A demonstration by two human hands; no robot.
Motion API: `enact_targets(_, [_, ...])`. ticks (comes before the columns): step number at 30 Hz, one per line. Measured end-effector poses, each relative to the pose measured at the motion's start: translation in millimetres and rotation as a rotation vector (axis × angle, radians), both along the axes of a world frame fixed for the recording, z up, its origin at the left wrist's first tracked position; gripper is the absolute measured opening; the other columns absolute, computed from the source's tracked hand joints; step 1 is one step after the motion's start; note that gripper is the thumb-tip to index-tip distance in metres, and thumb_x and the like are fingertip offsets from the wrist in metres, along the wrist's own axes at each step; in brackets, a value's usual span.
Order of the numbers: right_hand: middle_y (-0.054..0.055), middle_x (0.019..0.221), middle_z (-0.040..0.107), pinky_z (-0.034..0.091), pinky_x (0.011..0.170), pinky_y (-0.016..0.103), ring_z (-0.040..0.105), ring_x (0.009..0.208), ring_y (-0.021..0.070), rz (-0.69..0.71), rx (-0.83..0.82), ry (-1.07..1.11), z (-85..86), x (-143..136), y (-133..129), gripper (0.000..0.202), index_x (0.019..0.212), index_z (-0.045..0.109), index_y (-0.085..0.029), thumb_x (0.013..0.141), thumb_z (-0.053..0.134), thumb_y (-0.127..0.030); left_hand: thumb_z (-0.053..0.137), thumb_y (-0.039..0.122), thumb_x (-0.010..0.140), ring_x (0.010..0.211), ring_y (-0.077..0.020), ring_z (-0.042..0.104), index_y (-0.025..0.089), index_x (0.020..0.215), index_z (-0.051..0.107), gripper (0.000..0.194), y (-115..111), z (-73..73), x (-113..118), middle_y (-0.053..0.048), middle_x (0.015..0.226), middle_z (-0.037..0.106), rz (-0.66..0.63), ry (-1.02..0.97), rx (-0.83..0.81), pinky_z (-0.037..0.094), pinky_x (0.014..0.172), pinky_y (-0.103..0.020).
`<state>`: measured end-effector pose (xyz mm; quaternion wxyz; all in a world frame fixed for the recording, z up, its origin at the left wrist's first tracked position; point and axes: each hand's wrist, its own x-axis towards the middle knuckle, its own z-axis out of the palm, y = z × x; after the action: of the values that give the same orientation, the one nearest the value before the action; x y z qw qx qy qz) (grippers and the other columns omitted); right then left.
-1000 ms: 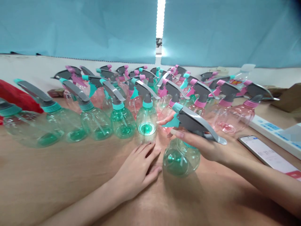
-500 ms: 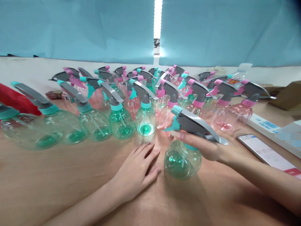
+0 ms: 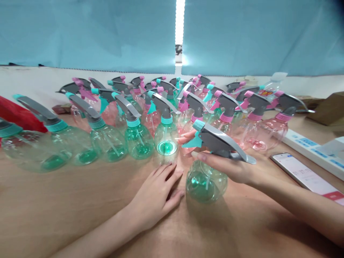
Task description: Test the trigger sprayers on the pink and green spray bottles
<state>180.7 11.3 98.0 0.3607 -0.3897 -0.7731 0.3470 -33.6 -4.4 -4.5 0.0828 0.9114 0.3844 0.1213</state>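
My right hand [image 3: 228, 166] is closed around the neck of a green spray bottle [image 3: 205, 184], below its grey and turquoise trigger head. The bottle is clear green plastic with a thin tube inside, tilted a little, its nozzle toward the left; I cannot tell whether its base touches the table. My left hand [image 3: 158, 193] lies flat on the wooden table [image 3: 88, 208], fingers slightly apart, holding nothing. Just beyond its fingertips stands another green spray bottle [image 3: 166, 139], upright, in a row of green ones.
Pink spray bottles [image 3: 274, 129] stand at the right of the row, with several more pink and green ones behind. A phone [image 3: 303, 175] and a white power strip [image 3: 317, 152] lie at the right. A cardboard box [image 3: 329, 109] sits beyond; something red [image 3: 21, 113] is at the left.
My right hand has shifted slightly left with the green spray bottle in its grip. My left hand stays flat where it was.
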Motion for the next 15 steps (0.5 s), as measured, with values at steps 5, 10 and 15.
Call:
enact_targets(5, [-0.001,0.099,0.073,0.062,0.071,0.038,0.071,0.089,0.0251,0.012,-0.031,-0.013,0.5,1.6,-0.8,0.038,0.118,0.064,-0.037,0.084,0.06,-0.022,0.048,0.035,0.097,0.131,-0.0318,0.041,0.015,0.135,0.047,0.043,-0.4,-0.7,-0.1,-0.016,0.143,0.046,-0.004,-0.009,0.001,0.037,0.105,-0.052])
enact_targets(10, [0.001,0.104,0.073,0.061,0.075,0.033,0.071,0.089,0.0217,0.064,-0.015,-0.032,-8.7,1.0,5.4,0.043,0.122,0.062,-0.032,0.08,0.064,-0.023,0.049,0.034,0.097,0.129,-0.032,0.043,0.016,0.132,0.049,0.04,-0.5,1.2,0.7,-0.016,0.141,0.048,-0.004,-0.019,-0.009,0.04,0.103,-0.05])
enact_targets(15, [0.0,0.095,0.074,0.06,0.074,0.031,0.072,0.084,0.0208,0.011,0.089,-0.016,-22.5,-4.6,8.9,0.043,0.12,0.063,-0.029,0.077,0.062,-0.023,0.049,0.033,0.097,0.128,-0.0317,0.044,0.015,0.131,0.049,0.038,-0.9,0.5,1.1,-0.016,0.14,0.048,-0.008,-0.03,-0.008,0.04,0.103,-0.05])
